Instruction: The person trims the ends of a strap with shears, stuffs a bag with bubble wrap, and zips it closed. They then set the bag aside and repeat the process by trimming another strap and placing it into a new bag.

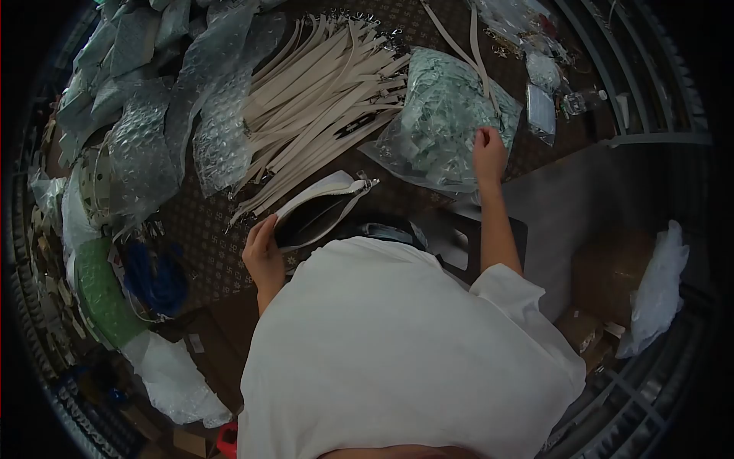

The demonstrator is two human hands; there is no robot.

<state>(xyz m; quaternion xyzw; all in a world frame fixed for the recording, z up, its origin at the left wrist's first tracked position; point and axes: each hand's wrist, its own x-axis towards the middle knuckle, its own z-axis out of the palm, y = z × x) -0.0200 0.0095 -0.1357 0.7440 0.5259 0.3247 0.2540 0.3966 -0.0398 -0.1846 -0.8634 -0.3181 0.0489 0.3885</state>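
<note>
My left hand (264,249) is closed on the left edge of a pale zippered pouch (330,187), whose mouth gapes to show a dark inside. A metal clasp sits at the pouch's right end. Farther right, my right hand (490,158) has its fingers pinched together above a clear plastic bag (447,115) full of small pale green packets. What those fingers hold, if anything, is too small to make out. A loose beige strap (475,50) runs down over the bag and ends close to my right fingertips.
Many beige straps (321,99) with metal clips lie heaped beyond the pouch. Bubble-wrapped items (141,115) pile up at the left, above a blue bundle (155,279). Small bagged parts (541,99) lie at upper right. A metal rack (657,139) borders the right side.
</note>
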